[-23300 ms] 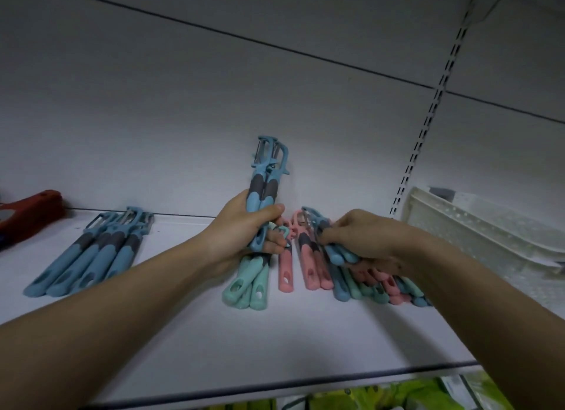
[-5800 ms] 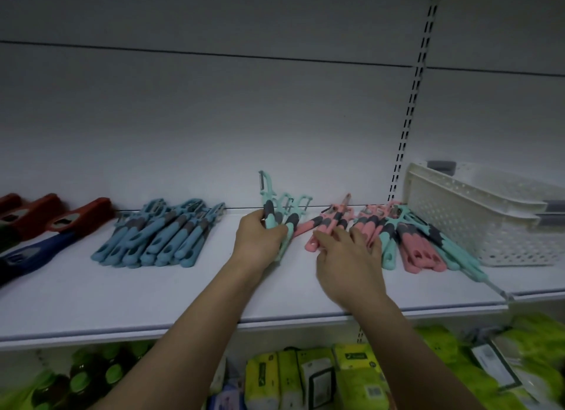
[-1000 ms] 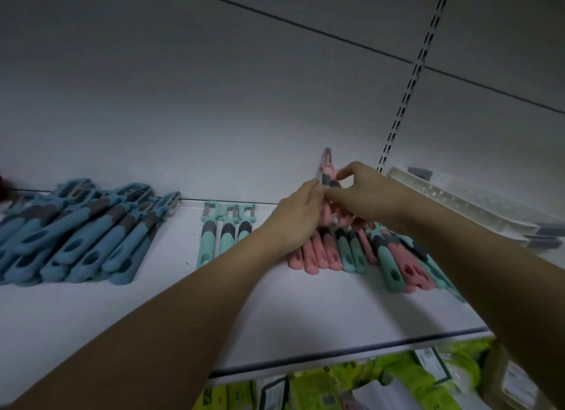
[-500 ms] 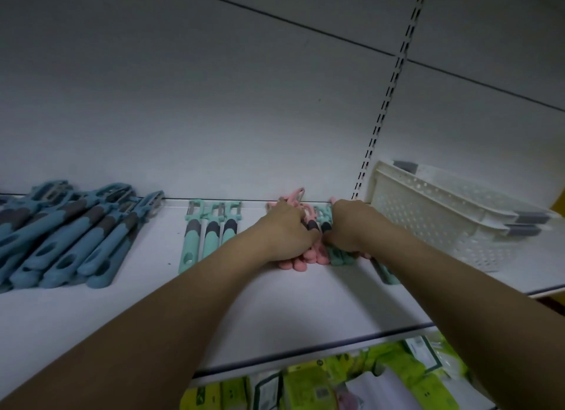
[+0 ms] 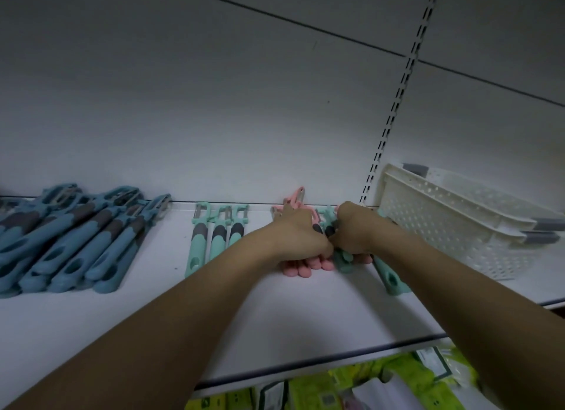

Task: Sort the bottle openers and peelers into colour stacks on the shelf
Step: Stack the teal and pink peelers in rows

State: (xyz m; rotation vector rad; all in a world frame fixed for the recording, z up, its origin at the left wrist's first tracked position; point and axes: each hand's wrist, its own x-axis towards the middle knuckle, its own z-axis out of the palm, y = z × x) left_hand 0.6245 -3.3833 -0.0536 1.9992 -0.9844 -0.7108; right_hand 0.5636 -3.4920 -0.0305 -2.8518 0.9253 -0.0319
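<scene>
On the white shelf [image 5: 275,312] my left hand [image 5: 301,235] grips a bunch of pink peelers [image 5: 301,269], whose handle ends stick out below it. Right beside it, my right hand [image 5: 354,232] grips mint-green peelers [image 5: 342,260]; the two hands touch. Another mint peeler [image 5: 389,276] lies partly under my right forearm. Three mint peelers [image 5: 214,238] lie side by side to the left. A stack of several blue peelers [image 5: 76,235] lies at the far left.
A white perforated basket [image 5: 458,223] stands at the right, close to my right hand. A slotted upright [image 5: 394,110] runs up the back wall. Green packaged goods [image 5: 321,391] fill the shelf below.
Both hands have come down from holding a pink peeler upright onto the mixed pink and mint pile, and they now press together on it. The view has shifted slightly.
</scene>
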